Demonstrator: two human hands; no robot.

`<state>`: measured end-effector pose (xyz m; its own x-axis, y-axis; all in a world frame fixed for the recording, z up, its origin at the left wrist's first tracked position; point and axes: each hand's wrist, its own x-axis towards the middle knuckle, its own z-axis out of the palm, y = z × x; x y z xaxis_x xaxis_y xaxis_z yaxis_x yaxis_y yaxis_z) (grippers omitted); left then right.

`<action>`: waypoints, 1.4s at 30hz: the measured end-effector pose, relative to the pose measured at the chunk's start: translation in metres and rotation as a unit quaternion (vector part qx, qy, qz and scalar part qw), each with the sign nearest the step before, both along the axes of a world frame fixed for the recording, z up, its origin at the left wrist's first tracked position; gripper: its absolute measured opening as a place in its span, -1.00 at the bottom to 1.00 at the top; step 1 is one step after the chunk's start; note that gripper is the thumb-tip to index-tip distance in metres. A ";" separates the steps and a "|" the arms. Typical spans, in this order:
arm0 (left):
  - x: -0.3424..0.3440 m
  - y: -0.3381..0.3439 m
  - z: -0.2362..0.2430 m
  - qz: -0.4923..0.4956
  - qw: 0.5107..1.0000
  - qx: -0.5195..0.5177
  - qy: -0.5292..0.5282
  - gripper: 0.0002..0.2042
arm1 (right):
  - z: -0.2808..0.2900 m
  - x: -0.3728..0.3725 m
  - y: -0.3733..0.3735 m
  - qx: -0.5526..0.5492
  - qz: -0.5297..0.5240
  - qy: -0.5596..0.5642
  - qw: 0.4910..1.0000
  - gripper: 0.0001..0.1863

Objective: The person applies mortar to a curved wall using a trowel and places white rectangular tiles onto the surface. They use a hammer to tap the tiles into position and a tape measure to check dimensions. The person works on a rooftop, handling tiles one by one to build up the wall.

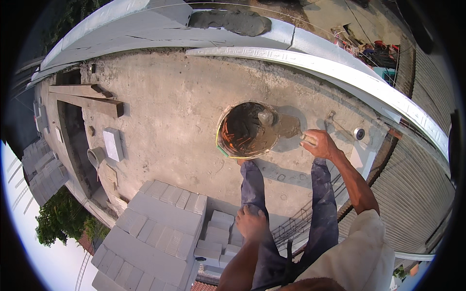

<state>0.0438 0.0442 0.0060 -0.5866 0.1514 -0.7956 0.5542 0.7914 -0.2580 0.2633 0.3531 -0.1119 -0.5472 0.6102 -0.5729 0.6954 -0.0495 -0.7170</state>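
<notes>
My right hand (320, 143) is closed around the handle of a trowel (291, 126). Grey wet mortar coats the trowel's blade, which lies over the right rim of a round bucket (227, 138). Orange streaks show on the bucket's inner wall, and more mortar with a pale lump sits inside. A yellow-green handle hangs along the bucket's near side. Bent down on my left leg, my left hand (252, 223) rests on the knee with its fingers lying flat, holding nothing. The bucket stands on the concrete floor (174, 106) just ahead of my feet.
Along the far edge runs a low white block wall (145, 31) topped with mortar (230, 22); a long white bar (310, 58) lies beside it. A hammer (340, 126) and a round roll (359, 133) are at right. Block stacks (155, 228), wooden beams (92, 101) and a floor opening (75, 131) are left.
</notes>
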 end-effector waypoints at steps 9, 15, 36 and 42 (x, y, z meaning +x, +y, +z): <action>0.021 0.023 0.004 -0.027 0.999 -0.006 0.026 -0.32 | 0.062 0.084 0.105 0.263 -0.108 -0.007 0.959 -0.56; 0.037 0.022 -0.001 -0.044 0.998 -0.014 0.039 -0.29 | 0.083 0.030 0.194 0.419 0.000 -0.055 0.906 -0.50; 0.045 0.011 -0.005 -0.081 0.994 0.026 0.062 -0.34 | 0.069 0.020 0.243 0.525 0.221 0.020 0.822 -0.57; 0.046 0.010 -0.005 -0.091 0.993 0.034 0.061 -0.35 | 0.125 0.006 0.251 0.268 0.052 -0.069 0.960 -0.59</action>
<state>0.0895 0.0541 0.0010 -0.6366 0.3138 -0.7045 0.6568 0.6993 -0.2821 0.2692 0.6040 0.0129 -0.5614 0.7842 -0.2643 0.7675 0.3741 -0.5205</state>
